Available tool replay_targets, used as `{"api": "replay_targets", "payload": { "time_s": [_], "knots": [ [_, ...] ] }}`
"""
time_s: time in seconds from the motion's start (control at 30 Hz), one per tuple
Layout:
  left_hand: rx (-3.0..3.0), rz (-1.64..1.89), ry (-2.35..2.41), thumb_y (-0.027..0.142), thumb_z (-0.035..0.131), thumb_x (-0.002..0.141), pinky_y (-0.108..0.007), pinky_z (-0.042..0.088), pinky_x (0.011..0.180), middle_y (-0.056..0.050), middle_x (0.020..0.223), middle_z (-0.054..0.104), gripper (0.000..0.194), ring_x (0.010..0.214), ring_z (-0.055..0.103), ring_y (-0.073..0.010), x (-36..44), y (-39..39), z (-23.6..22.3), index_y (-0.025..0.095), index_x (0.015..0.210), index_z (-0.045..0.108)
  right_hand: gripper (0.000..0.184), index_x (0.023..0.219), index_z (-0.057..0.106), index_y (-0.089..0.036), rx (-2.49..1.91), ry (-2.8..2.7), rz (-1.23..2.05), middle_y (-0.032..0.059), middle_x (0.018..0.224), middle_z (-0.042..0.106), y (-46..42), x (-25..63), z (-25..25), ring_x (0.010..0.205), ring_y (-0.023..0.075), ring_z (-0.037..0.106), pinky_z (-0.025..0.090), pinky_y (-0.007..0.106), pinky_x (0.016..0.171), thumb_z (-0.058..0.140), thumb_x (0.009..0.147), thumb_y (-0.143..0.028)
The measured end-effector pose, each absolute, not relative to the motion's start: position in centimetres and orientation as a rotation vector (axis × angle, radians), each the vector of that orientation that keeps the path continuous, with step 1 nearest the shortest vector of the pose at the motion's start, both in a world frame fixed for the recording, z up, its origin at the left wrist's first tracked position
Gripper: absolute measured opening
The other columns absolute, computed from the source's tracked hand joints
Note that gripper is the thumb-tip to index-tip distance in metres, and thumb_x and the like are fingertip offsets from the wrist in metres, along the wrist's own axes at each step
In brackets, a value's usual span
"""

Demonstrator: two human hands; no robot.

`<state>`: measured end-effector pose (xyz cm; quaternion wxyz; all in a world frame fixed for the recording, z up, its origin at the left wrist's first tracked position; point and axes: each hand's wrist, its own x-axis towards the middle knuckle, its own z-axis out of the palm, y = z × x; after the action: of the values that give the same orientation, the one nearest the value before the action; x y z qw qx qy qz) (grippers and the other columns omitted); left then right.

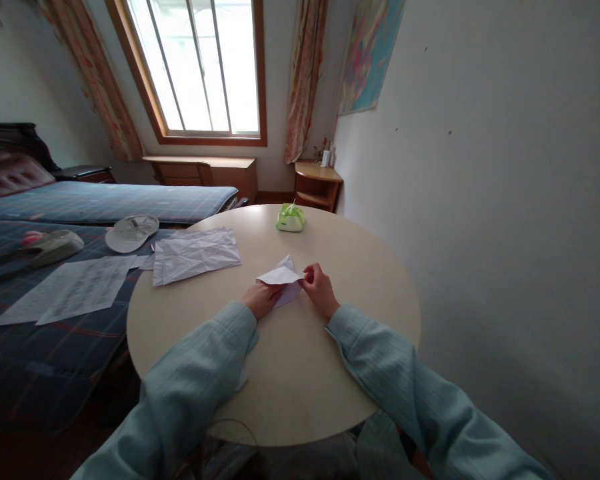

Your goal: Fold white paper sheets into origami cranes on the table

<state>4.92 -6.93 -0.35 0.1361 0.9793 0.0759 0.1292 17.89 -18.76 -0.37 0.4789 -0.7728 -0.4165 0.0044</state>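
A folded sheet of white paper (281,273) is between my hands above the middle of the round table. Its upper flap is raised, and a lower part slants down toward the tabletop. My left hand (261,300) grips the paper at its left side; the flap covers some of those fingers. At the right corner, my right hand (320,290) pinches the flap between thumb and fingers.
On the round table (360,267) are a stack of creased white sheets (197,253) and a green tissue pack (291,218). Printed sheets (80,290) and a light cap (133,233) lie to the left by the bed (105,200). A wall (505,233) stands close on the right.
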Motion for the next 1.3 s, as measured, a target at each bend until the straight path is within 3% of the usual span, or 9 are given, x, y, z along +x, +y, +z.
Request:
{"api": "replay_targets", "payload": {
  "time_s": [0.37,0.7,0.9,1.1,1.3],
  "knots": [
    [2.876,0.388,0.267,0.027,0.039,0.077,-0.035,0.030,0.097,-0.007,0.123,0.046,0.042,0.112,0.041,-0.0211,4.9,-7.0,-0.6,0.017,0.118,0.045,0.028,0.095,0.041,-0.017,-1.698,-1.089,0.343,-0.0072,0.048,0.051,-18.9,17.0,0.1,0.039,0.0089,0.048,0.038,0.019,0.043,0.050,0.070,-0.027],
    [2.906,0.331,0.193,0.029,0.043,0.074,-0.039,0.026,0.099,-0.009,0.127,0.040,0.050,0.117,0.034,-0.0241,5.1,-6.6,-1.5,0.015,0.122,0.038,0.039,0.098,0.038,-0.017,-1.492,-0.961,0.437,-0.0034,0.055,0.058,-18.8,17.1,0.0,0.046,0.0120,0.057,0.045,0.022,0.046,0.052,0.069,-0.038],
    [2.822,0.423,0.114,0.029,0.045,0.073,-0.035,0.031,0.096,-0.009,0.118,0.047,0.040,0.111,0.040,-0.0216,4.9,-7.1,-1.0,0.016,0.111,0.045,0.045,0.099,0.038,-0.018,-1.433,-0.913,0.501,-0.0021,0.059,0.061,-18.7,17.1,0.0,0.048,0.0130,0.058,0.049,0.026,0.050,0.057,0.065,-0.040],
    [2.762,0.428,0.146,0.043,0.043,0.074,-0.036,0.037,0.090,-0.009,0.110,0.051,0.043,0.103,0.045,-0.0229,4.7,-7.5,-0.6,0.017,0.108,0.045,0.042,0.098,0.039,-0.019,-1.419,-0.907,0.503,-0.0025,0.060,0.061,-18.7,17.0,0.1,0.053,0.0137,0.060,0.051,0.029,0.056,0.057,0.065,-0.037],
    [2.747,0.429,0.135,0.034,0.042,0.076,-0.036,0.037,0.089,-0.010,0.105,0.052,0.038,0.101,0.045,-0.0222,4.8,-7.6,-0.5,0.016,0.109,0.044,0.041,0.098,0.040,-0.019,-1.450,-0.921,0.491,-0.0023,0.064,0.062,-18.8,16.8,0.2,0.056,0.0135,0.061,0.052,0.029,0.059,0.059,0.064,-0.030]
  ]
}}
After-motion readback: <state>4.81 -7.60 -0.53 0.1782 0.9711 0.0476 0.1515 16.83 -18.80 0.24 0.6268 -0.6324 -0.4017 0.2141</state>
